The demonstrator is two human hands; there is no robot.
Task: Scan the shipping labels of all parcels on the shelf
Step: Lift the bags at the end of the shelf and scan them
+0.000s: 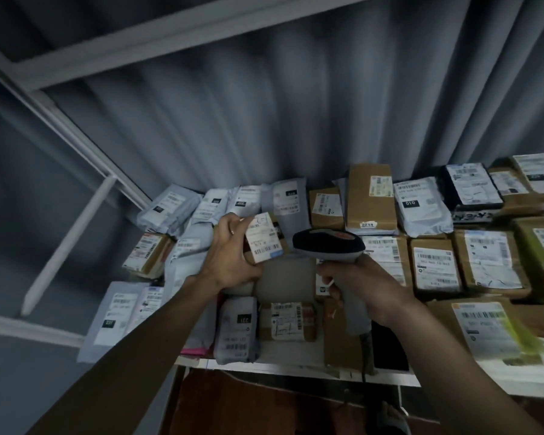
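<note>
Left hand (pixel 230 259): closed on a small box (pixel 263 238), tilted up off the pile; thumb at near edge, fingers at far-left edge; a ring is seen on 1 finger.
Small box: held centre-left above the shelf (pixel 296 364); white label (pixel 262 237) faces the camera, barcode at its near end; handwritten mark at the top, not legible.
Right hand (pixel 358 285): wrapped around the grip of the scanner (pixel 330 246); fingertips partly hidden behind the handle.
Scanner: dark head w/ red patch, just right of the small box, not touching it; handle bottom hidden by wrist.
Parcels: grey poly bags (pixel 182 208) far left, brown cartons (pixel 371 196) centre & right; all lie flat, packed edge to edge; labels blurred, only "010" & "2214" can be read.
Hidden: parcels under both forearms are covered; carton (pixel 283 274) under the left hand is seen only in part.
Cut off: right-side cartons run out of frame; near-right label (pixel 484 331) is smeared by motion blur.
Backdrop: grey curtain (pixel 296 105) behind the shelf; white frame bars (pixel 76 146) far left.
Below shelf: dark, little can be made out.
</note>
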